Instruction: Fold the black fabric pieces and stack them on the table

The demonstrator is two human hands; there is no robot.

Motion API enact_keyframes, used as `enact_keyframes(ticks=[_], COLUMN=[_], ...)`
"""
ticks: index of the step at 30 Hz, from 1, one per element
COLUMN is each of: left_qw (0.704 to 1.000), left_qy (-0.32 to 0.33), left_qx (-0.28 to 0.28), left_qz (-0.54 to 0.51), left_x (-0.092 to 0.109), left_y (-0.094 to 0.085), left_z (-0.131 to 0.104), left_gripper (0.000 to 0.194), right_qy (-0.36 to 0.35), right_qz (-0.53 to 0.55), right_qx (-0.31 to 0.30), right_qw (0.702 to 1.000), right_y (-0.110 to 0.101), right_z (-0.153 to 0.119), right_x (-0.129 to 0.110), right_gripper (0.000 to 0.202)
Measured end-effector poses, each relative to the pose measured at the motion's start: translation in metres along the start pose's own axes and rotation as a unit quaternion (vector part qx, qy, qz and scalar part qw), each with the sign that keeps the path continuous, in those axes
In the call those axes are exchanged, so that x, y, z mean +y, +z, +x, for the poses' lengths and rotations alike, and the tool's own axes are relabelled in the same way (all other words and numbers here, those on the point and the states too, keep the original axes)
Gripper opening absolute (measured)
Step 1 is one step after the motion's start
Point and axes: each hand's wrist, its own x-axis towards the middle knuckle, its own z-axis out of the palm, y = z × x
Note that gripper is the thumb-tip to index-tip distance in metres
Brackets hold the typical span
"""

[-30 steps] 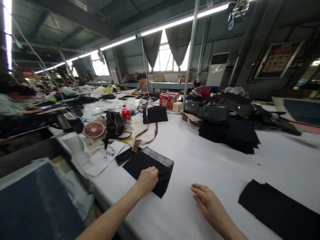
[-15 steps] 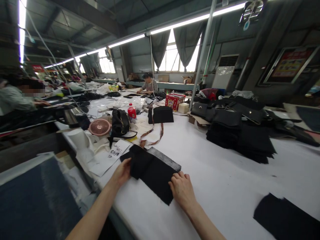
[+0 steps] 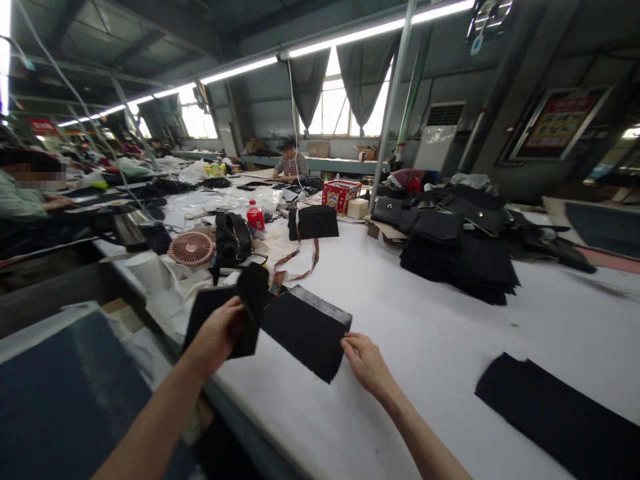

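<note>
My left hand (image 3: 223,333) is closed on a folded black fabric piece (image 3: 253,300), lifted over the left edge of the white table. Flat on the table to its right lies another black piece (image 3: 305,333), with a grey strip (image 3: 323,305) along its far edge. My right hand (image 3: 363,357) touches the right edge of that flat piece, its fingers pressed together at the corner. A separate black piece (image 3: 555,413) rests at the lower right.
A stack of black pieces (image 3: 460,267) stands at the right. Beyond my hands are a pink fan (image 3: 191,248), a black bag (image 3: 234,239), a red bottle (image 3: 255,217) and a red box (image 3: 340,195). Other people sit at the far table and far left.
My left hand has moved left and toward me, lifting and folding a black piece away from the flat one. My right hand stays by the right edge. The view has shifted right.
</note>
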Motion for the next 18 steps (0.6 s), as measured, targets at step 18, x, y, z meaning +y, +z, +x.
enact_keyframes(ticks=[18], left_qw=[0.671], left_qy=[0.28], left_qx=[-0.377], left_qz=[0.574], left_x=[-0.191], left_y=[0.153], left_z=[-0.086], left_gripper=[0.048], right_qy=[0.261], right_qz=[0.189], right_qx=[-0.107], right_qw=[0.941], right_y=[-0.091], right_z=[-0.089], right_x=[0.084], right_gripper=[0.033])
